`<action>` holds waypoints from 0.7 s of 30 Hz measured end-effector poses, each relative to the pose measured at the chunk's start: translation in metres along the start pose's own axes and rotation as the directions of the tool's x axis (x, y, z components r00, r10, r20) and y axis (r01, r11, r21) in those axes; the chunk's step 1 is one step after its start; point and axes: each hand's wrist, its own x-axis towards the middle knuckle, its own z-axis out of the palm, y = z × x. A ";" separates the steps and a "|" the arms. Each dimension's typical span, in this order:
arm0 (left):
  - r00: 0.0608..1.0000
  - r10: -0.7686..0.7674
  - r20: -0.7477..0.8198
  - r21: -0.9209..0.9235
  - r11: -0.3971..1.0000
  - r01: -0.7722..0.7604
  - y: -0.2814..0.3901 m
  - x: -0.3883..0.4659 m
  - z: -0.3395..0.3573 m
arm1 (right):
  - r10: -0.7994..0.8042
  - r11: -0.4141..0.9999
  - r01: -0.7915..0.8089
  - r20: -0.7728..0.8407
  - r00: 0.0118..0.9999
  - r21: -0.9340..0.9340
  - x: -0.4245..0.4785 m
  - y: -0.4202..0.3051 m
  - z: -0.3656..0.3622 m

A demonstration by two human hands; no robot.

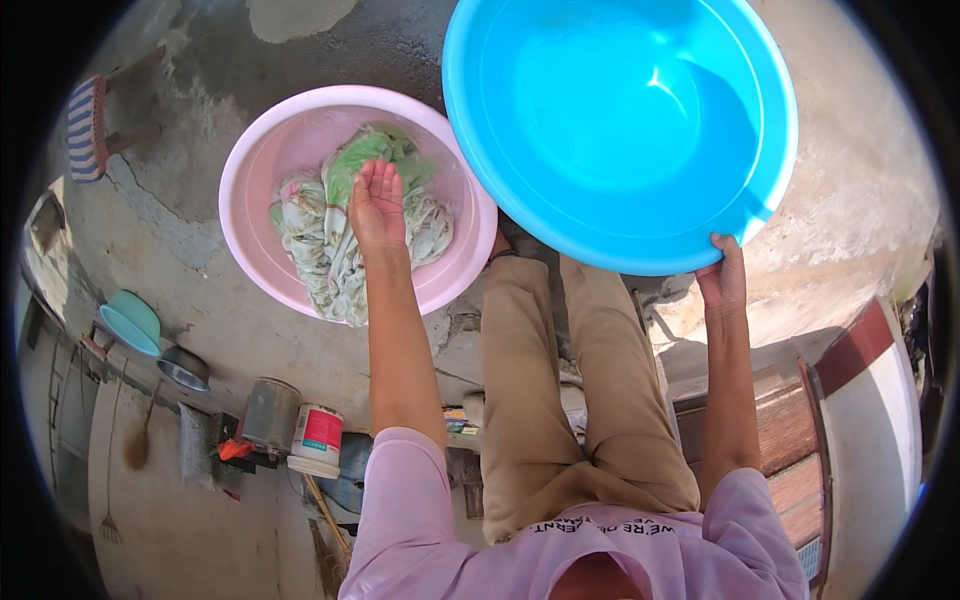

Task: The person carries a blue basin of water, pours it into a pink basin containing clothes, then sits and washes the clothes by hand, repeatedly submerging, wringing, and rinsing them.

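Note:
My left hand is palm up over a pink plastic basin, its fingers extended and slightly curled, with nothing in it. Beneath that hand, twisted wet cloth, white with a pattern and partly green, lies in water in the basin. With my right hand I grip the near rim of a large blue plastic basin. The thumb shows on the rim; the other fingers are mostly hidden. The blue basin stands to the right of the pink one, its near edge above my feet, and holds no cloth.
Concrete ground surrounds the basins. A stool with a striped cover stands at far left. Lower left are a teal basin, a metal pot, a grey bucket and a white tub. A broom is beside the wall.

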 end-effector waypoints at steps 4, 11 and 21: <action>0.993 -0.116 -0.028 -0.068 0.991 0.114 -0.040 0.042 -0.025 | -0.005 0.997 0.004 -0.020 1.000 -0.072 0.009 -0.001 -0.002; 0.983 -0.052 -0.173 -0.113 0.993 0.032 -0.103 0.115 -0.069 | -0.011 0.995 0.008 -0.025 1.000 -0.099 0.034 0.015 -0.018; 0.785 -0.095 0.613 -0.173 0.953 0.250 0.006 -0.037 0.056 | -0.010 1.000 0.010 -0.013 1.000 -0.005 -0.002 0.009 -0.020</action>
